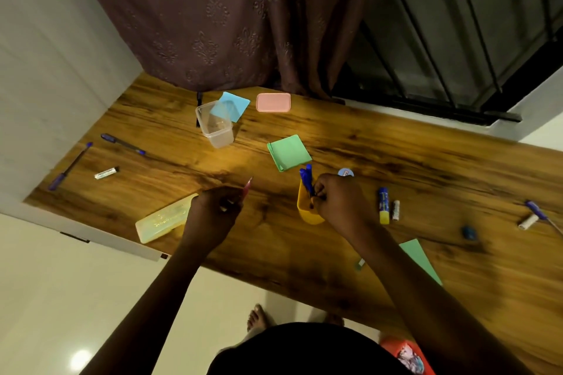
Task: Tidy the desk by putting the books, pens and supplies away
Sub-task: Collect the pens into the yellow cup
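Observation:
My right hand point(336, 198) is closed on blue pens point(307, 179) that stand in a yellow cup point(304, 208) near the middle of the wooden desk point(365, 149). My left hand point(217, 207) grips a pink pen point(248, 187) whose tip points away from me. A pale yellow pencil box point(163, 219) lies just left of that hand. Two blue pens point(122, 143) point(69, 168) lie at the far left. A glue stick point(384, 205) lies to the right of the cup.
A clear plastic container point(214, 125), blue notes point(233, 105), a pink lid point(273, 102) and green notes point(288, 152) lie farther back. A white eraser point(105, 173), a small white tube point(395, 210), a blue sharpener point(469, 232), another pen point(537, 213) and green paper point(422, 260) are scattered around. A curtain point(228, 18) hangs behind.

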Tool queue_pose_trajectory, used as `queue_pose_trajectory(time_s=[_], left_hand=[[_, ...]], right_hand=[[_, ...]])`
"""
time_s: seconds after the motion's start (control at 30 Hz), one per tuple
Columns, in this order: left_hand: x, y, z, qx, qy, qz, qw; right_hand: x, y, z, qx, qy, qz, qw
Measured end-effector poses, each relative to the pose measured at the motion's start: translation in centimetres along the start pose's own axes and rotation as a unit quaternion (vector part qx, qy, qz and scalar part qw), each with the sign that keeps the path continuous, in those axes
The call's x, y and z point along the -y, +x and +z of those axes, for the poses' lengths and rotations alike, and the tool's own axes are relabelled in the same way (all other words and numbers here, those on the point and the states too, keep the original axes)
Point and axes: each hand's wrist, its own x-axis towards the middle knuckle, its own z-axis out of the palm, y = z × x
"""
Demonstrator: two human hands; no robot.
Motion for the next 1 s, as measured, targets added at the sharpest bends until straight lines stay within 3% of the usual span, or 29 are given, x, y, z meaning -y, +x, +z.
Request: queue_pose_trajectory(time_s=[0.2, 0.33, 0.47, 0.63, 0.83, 1.0], left_hand=[[-4.7, 0.4, -0.6, 0.044, -0.241, -0.052, 0.968], [-6.7, 0.5, -0.5, 0.077, -0.328, -0.057, 0.940], [-8.6, 1.1, 0.0, 0.104, -0.330, -0.055, 0.937], [-10.5, 2.2, 1.1, 0.145, -0.269, -0.041, 0.951], [-11.8, 3.2, 2.8, 0.172, -0.179, -0.031, 0.968], [-12.8, 3.2, 3.2, 0.208, -0.265, -0.063, 0.940]], right_hand=[[0.2, 0.0, -0.8, 0.013, 0.043, -0.006, 0.999], [-0.5, -0.5, -1.7, -0.020, 0.083, -0.016, 0.996], [-1.1, -1.5, -2.9, -0.094, 0.121, -0.077, 0.985], [-1.7, -2.8, -3.9, -0.184, 0.082, -0.122, 0.972], [-3.3, -2.7, -3.3, -0.148, -0.011, -0.204, 0.968], [-3.8, -2.2, -1.9, -0.124, -0.054, -0.196, 0.971]])
